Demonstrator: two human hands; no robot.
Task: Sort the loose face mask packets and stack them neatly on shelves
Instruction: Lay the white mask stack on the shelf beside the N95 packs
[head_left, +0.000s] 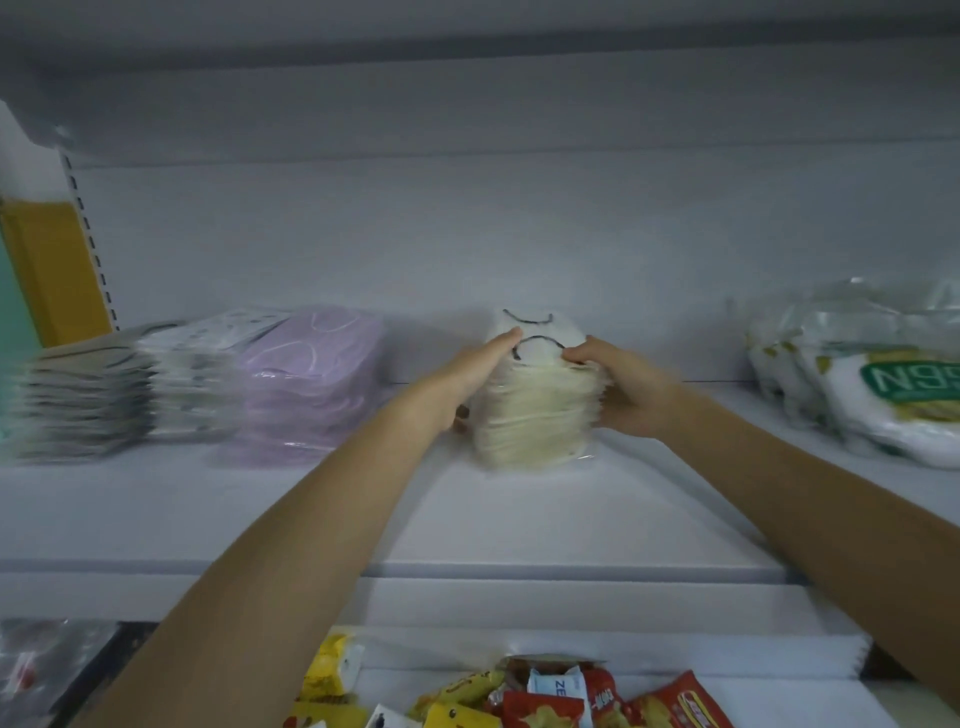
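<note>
A tall stack of cream face mask packets (535, 410) with black ear loops stands on the white shelf (519, 519), in the middle. My left hand (467, 379) lies along the stack's left side, fingers stretched up to its top edge. My right hand (623, 389) grips the right side, its fingers curled over the top packets. To the left sit a purple mask stack (306, 379), a white patterned stack (197, 379) and a grey striped stack (78, 405), side by side.
White bags of N95 masks (872, 384) are heaped on the shelf's right end. A yellow panel (52, 270) stands at the far left. Below the shelf's front edge lie several red and yellow snack packets (545, 696).
</note>
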